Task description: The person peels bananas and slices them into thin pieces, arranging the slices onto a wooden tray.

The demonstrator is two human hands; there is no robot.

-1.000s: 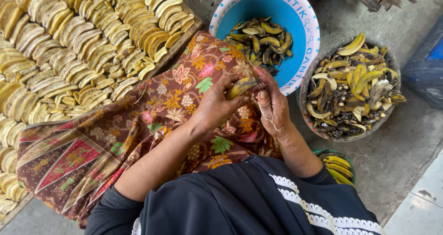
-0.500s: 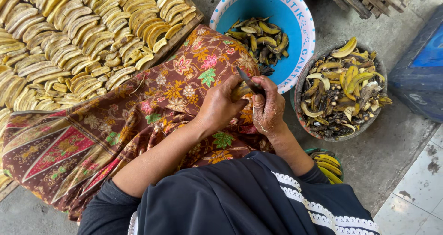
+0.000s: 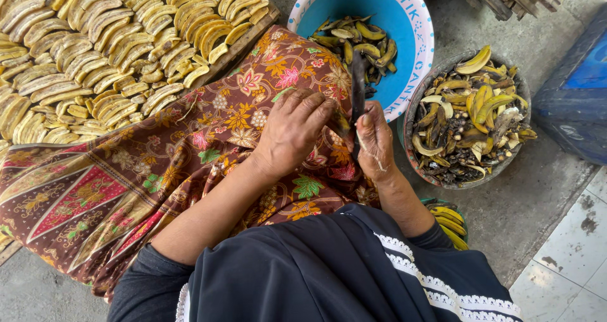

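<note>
Banana peel (image 3: 358,85), a long dark strip nearly black along its length, stands up between the two hands over the patterned cloth (image 3: 190,164) on the person's lap. Its upper end reaches toward the blue basin (image 3: 404,18); its lower end disappears between the hands.

Seen from the head camera, the left hand (image 3: 294,132) is curled, fingers bent down and closed around something small at the fingertips, probably the fruit, though it is mostly hidden. The right hand (image 3: 376,142) is also closed, knuckles up, gripping the lower end of the dark strip; whether it also holds a blade cannot be told. The two hands sit just beside each other, almost touching.

Inside the blue basin lie green-yellow bananas and peels. A round woven basket (image 3: 436,170), to the right of it, holds a heap of yellow and blackened peels. On the left, a tray (image 3: 253,34) is covered with rows of pale yellow peeled bananas (image 3: 95,50). A small bunch of yellow bananas (image 3: 449,224) lies on the floor by the right elbow.
</note>
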